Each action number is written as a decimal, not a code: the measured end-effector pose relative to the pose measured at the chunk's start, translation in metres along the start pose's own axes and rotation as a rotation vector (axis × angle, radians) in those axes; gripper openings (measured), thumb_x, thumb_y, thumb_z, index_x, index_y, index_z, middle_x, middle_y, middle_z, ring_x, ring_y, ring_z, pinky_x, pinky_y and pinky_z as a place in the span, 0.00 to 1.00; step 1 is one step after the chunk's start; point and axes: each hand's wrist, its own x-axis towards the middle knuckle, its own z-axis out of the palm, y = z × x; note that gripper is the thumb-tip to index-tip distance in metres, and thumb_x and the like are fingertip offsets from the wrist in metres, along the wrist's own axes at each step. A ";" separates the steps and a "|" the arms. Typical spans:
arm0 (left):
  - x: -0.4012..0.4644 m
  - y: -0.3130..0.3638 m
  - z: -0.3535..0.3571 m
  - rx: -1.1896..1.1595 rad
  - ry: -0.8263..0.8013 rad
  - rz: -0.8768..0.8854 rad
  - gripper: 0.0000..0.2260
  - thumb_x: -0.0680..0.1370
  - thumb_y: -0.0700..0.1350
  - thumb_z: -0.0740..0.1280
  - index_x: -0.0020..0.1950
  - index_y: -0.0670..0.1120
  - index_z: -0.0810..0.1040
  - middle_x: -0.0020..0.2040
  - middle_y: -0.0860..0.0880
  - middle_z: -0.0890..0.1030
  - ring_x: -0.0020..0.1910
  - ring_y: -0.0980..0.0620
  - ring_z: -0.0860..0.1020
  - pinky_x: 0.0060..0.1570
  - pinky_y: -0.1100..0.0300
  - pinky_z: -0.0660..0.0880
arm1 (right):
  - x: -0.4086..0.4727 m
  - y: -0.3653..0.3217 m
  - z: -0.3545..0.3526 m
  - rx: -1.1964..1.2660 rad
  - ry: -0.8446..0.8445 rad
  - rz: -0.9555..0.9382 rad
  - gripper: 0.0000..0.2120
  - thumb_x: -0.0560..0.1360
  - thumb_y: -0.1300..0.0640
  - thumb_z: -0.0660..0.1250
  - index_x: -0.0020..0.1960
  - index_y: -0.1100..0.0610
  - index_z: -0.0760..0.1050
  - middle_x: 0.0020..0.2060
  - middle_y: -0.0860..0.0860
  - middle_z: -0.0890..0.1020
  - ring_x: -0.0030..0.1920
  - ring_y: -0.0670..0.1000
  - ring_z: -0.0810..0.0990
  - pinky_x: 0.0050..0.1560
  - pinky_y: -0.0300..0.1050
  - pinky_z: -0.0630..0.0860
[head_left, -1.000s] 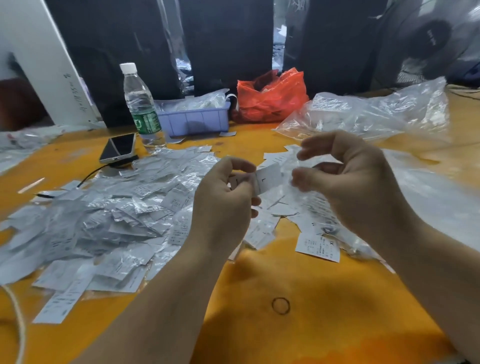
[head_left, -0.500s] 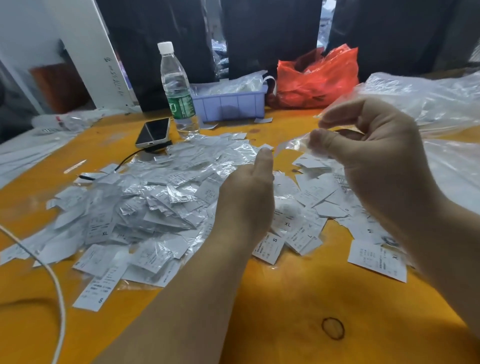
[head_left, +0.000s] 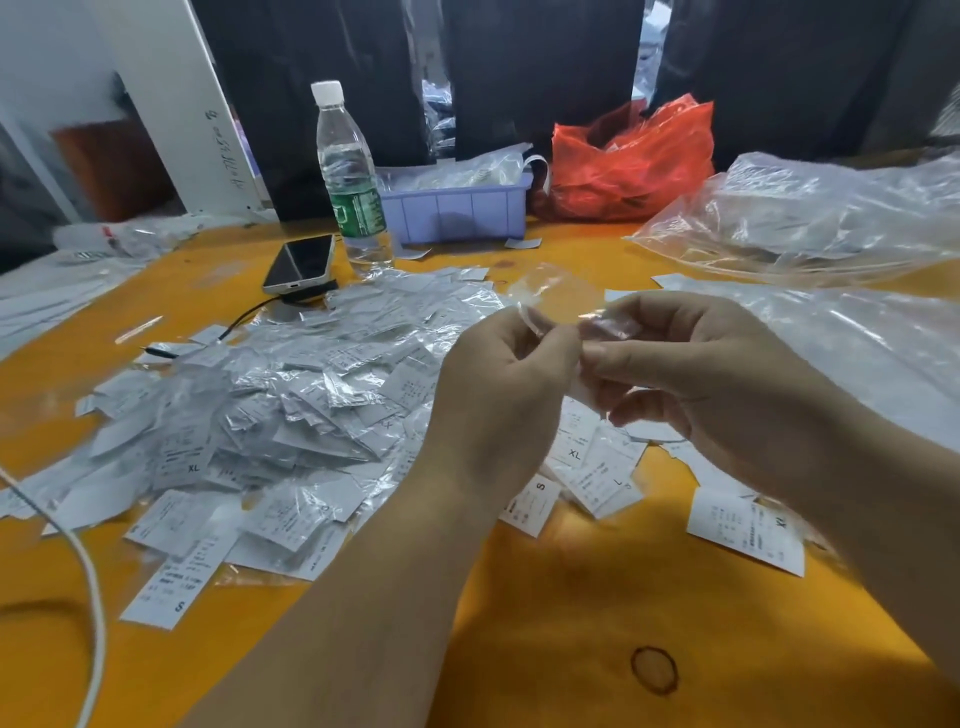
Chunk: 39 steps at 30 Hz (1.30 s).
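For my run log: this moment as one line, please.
left hand, right hand: pinch small clear bag | below: loose size labels | table: orange

Left grip and right grip close together mid-air, fingertips in a pinch.

Orange table, dark backdrop

orange table. 1 water bottle, white cap, green label, upright at the back. 1 phone, face up, just left of the bottle; a black cable runs out from under it. 1 purple tray holding clear plastic, right of the bottle. 1 red bag beside the tray. crumpled clear bags, far right. heap of bagged labels, centre left; sizes xl and s readable. 1 loose label, right edge. 1 white cable, lower left. white board, leaning, back left.
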 end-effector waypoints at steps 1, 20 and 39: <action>0.001 0.001 -0.001 -0.019 -0.030 -0.013 0.10 0.78 0.44 0.65 0.37 0.47 0.80 0.28 0.53 0.76 0.27 0.59 0.71 0.26 0.66 0.68 | 0.001 -0.001 -0.002 0.002 -0.065 0.032 0.15 0.66 0.61 0.74 0.50 0.65 0.79 0.36 0.56 0.81 0.34 0.51 0.79 0.33 0.41 0.76; 0.013 -0.002 -0.012 -0.561 -0.048 -0.202 0.09 0.73 0.30 0.68 0.45 0.44 0.75 0.42 0.42 0.78 0.36 0.48 0.78 0.32 0.60 0.78 | 0.007 -0.001 -0.017 0.277 0.118 0.113 0.05 0.62 0.53 0.72 0.31 0.54 0.80 0.27 0.48 0.69 0.26 0.45 0.64 0.25 0.36 0.63; 0.004 0.000 -0.003 -0.588 -0.073 -0.198 0.11 0.71 0.30 0.69 0.49 0.43 0.79 0.44 0.42 0.80 0.37 0.49 0.81 0.35 0.58 0.79 | 0.003 0.007 -0.005 0.266 0.284 0.072 0.07 0.63 0.52 0.74 0.34 0.56 0.82 0.28 0.50 0.70 0.26 0.46 0.66 0.25 0.37 0.68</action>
